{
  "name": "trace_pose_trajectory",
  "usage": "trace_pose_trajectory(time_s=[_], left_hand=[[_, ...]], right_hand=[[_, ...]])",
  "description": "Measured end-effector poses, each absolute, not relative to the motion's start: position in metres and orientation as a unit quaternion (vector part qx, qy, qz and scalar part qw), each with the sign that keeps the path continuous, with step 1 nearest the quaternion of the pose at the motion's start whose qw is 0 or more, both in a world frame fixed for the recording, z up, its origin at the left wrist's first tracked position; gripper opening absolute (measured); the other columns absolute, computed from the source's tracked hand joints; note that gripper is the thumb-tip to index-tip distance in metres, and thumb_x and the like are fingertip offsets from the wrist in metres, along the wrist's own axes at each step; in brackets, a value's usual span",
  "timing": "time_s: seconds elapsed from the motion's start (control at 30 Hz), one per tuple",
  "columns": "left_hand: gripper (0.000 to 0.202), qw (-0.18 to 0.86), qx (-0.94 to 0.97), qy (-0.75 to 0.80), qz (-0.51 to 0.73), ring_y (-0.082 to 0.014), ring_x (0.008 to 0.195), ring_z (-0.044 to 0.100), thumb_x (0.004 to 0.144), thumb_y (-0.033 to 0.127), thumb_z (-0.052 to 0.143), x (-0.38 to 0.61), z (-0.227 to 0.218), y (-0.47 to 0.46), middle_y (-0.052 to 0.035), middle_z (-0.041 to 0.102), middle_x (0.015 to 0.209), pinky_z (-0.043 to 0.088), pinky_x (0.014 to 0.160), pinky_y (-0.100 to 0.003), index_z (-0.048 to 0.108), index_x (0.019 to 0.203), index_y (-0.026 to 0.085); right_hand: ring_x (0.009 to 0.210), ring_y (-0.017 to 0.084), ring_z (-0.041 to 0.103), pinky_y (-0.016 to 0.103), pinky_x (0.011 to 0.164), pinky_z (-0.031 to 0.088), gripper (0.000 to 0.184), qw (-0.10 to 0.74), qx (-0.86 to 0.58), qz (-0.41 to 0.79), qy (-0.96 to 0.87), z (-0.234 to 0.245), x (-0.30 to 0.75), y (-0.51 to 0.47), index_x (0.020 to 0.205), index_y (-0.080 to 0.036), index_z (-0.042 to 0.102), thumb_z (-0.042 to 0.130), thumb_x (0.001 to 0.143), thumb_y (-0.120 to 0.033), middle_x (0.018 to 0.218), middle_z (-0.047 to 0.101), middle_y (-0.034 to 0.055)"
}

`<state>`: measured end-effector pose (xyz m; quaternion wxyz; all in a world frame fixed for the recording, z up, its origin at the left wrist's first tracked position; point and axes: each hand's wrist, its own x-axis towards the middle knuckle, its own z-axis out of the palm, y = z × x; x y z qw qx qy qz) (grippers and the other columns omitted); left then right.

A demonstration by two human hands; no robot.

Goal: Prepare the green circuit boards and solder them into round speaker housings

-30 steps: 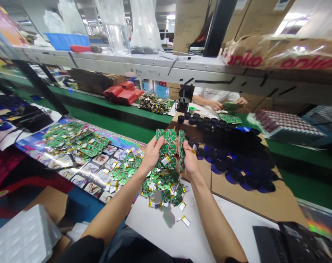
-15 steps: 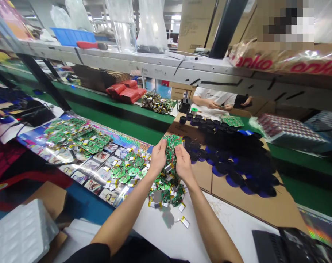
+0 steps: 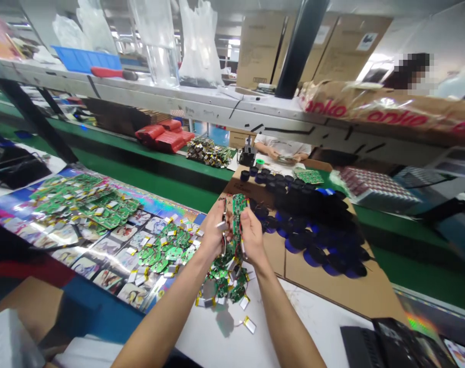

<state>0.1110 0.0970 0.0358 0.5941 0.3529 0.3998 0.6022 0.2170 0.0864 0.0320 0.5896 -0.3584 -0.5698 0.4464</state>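
Note:
My left hand (image 3: 213, 232) and my right hand (image 3: 251, 234) are raised close together above the bench, both closed on a folded green circuit board panel (image 3: 237, 205) with wires and small silver batteries hanging from it. Directly below them lies a heap of small green circuit boards with batteries (image 3: 225, 278) on a white sheet (image 3: 255, 332). One loose battery (image 3: 249, 324) lies apart on that sheet.
More green boards lie in two piles (image 3: 163, 248) (image 3: 83, 199) on a glossy picture sheet at left. Black and blue round parts (image 3: 317, 225) cover a cardboard sheet at right. A co-worker's hands (image 3: 282, 153) work across the green belt. A shelf (image 3: 217, 102) runs overhead.
My hands have come together, folding the spread board panel into a narrow stack. The view shifted slightly, and the co-worker's hands moved.

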Motion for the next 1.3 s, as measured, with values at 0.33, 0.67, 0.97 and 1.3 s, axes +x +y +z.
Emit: trace_pose_trajectory(time_s=[0.33,0.67,0.97,1.3], left_hand=[[0.059,0.548,0.411,0.451,0.572,-0.0238,0.088,0.071,0.072,0.071,0.082,0.058,0.025,0.106,-0.0051,0.079,0.093,0.056,0.084,-0.032,0.076,0.096,0.017],[0.057,0.426,0.558,0.541,0.463,-0.0119,0.053,0.039,0.075,0.071,0.070,0.041,0.007,0.107,0.0034,0.048,0.053,0.030,0.055,-0.025,0.054,0.055,0.019],[0.041,0.394,0.633,0.526,0.408,-0.0131,0.052,0.039,0.070,0.051,0.080,0.039,0.006,0.101,0.0032,0.047,0.049,0.026,0.056,-0.026,0.060,0.051,0.020],[0.068,0.558,0.477,0.425,0.530,-0.0196,0.066,0.064,0.088,0.085,0.048,0.052,0.033,0.089,-0.0052,0.066,0.075,0.050,0.055,-0.029,0.065,0.088,0.019]], right_hand=[[0.068,0.016,0.042,0.029,0.064,0.037,0.052,0.522,-0.398,0.459,-0.598,0.021,0.231,0.104,0.076,-0.025,0.047,0.052,0.099,-0.071,0.072,0.047,-0.0031],[0.065,0.014,0.042,0.028,0.063,0.036,0.055,0.498,-0.356,0.522,-0.594,0.024,0.217,0.098,0.074,-0.023,0.052,0.052,0.098,-0.073,0.070,0.049,-0.0031],[0.047,0.011,0.033,0.026,0.047,0.027,0.057,0.460,-0.316,0.601,-0.572,0.027,0.222,0.090,0.075,-0.025,0.046,0.053,0.095,-0.078,0.056,0.039,-0.0074],[0.072,0.017,0.052,0.029,0.065,0.044,0.055,0.475,-0.325,0.549,-0.606,0.023,0.218,0.095,0.074,-0.023,0.056,0.061,0.093,-0.074,0.074,0.056,-0.0003]])
